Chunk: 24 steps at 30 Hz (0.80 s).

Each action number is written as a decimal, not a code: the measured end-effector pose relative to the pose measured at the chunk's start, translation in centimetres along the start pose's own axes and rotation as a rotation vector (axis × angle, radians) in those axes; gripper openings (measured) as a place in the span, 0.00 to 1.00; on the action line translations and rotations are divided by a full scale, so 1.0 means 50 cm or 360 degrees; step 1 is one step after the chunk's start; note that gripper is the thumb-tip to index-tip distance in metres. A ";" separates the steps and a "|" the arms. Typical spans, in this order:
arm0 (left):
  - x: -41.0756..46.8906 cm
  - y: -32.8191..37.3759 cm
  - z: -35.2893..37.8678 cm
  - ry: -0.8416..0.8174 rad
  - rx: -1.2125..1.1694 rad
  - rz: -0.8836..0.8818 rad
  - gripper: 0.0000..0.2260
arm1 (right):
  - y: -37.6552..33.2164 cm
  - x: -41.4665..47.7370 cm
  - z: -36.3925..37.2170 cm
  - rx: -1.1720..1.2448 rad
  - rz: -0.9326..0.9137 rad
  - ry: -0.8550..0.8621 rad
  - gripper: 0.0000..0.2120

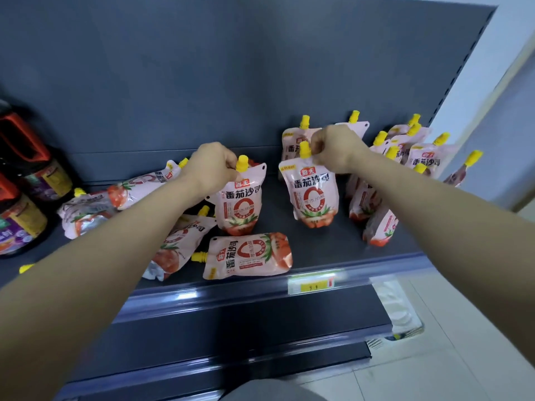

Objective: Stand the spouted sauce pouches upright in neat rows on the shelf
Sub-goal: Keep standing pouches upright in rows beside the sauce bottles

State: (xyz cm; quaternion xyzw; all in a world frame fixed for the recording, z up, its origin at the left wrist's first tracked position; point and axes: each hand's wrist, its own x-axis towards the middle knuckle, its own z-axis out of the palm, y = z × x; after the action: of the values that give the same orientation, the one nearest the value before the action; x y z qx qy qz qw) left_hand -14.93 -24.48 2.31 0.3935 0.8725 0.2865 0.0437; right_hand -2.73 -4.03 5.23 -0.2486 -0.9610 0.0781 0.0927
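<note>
Pink foil pouches with yellow spouts fill this stretch of the shelf [333, 250]. The left hand [212, 166] pinches the left pouch [240, 204] at its top seam beside the spout, so it hangs straight with its base down. The right hand [335, 149] does likewise with the right pouch [314, 195], fingers curled round the top corner next to the cap. Gripping at the top probably lets the heavy, sauce-filled bottom settle flat, which would explain why neither is held by the belly. The hands are apart, each clamped on its own pouch. Whether either base already rests on the shelf I cannot tell.

Beyond the right hand, toward the shelf end, the standing pouches [419, 157] form loose, leaning rows, and one more stands just behind that hand's knuckles. Below and outward of the left hand, the fallen pouches [249, 256] lie flat, some under the left forearm, not yet righted. Farther out past the left hand stand dark bottles [29, 180]. By my judgement the task is roughly half done.
</note>
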 end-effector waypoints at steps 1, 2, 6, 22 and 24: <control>0.000 0.005 0.006 0.0029 -0.0010 -0.0018 0.11 | 0.013 0.001 0.003 0.0005 0.0007 -0.0015 0.11; 0.000 0.011 0.013 0.0070 -0.0025 -0.0030 0.13 | 0.026 0.002 0.005 0.0021 0.0013 -0.0026 0.14; -0.005 0.061 0.042 0.0252 -0.0115 -0.0045 0.14 | 0.072 0.009 -0.001 0.0048 0.0046 -0.0061 0.08; -0.025 0.231 0.181 0.0194 -0.0262 0.0023 0.10 | 0.134 -0.016 -0.056 -0.0054 -0.0145 0.0050 0.11; -0.021 0.236 0.194 0.0184 -0.0314 0.0022 0.09 | 0.138 -0.020 -0.058 -0.0079 -0.0180 0.0056 0.10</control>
State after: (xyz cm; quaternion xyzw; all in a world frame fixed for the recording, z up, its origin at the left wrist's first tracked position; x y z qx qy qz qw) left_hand -3.48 -14.49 0.41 0.3760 0.8383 0.3936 0.0297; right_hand 1.96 1.71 6.53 -0.1976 -0.9734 0.0445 0.1076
